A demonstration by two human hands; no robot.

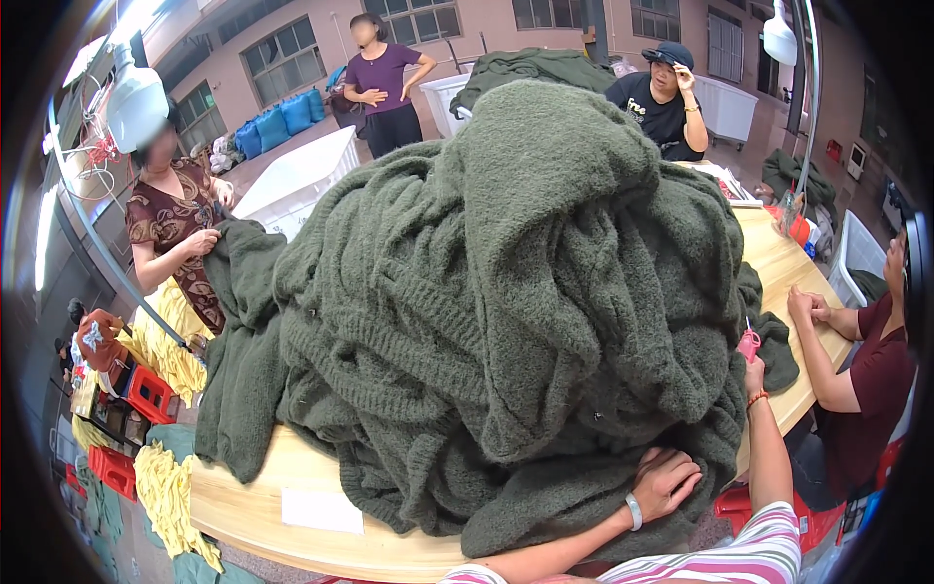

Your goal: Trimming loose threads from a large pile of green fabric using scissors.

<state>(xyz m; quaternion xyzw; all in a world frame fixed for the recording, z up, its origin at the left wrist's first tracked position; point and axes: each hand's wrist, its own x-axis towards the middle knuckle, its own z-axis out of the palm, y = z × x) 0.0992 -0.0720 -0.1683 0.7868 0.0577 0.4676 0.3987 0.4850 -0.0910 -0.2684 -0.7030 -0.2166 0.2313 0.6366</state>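
A big heap of dark green knit sweaters (pixel 418 292) towers in front of me, with ribbed bands showing in its folds. At the heap's near right side, my left hand (pixel 665 484) lies on a sweater (pixel 555 506), its fingers bent into the knit; the fingertips are partly hidden. My right hand (pixel 755 378) is closed round small pink-handled thread snips (pixel 748 344), which point upward beside the heap's right edge. A dark green knit end (pixel 775 352) lies on the table just right of the snips.
The pile covers most of the wooden table (pixel 243 506); a white paper (pixel 322 510) lies at its near edge. One person at the left (pixel 175 214) holds green knit. Another sits close on the right (pixel 866 380). Red stools (pixel 151 392) and white bins (pixel 302 180) stand around.
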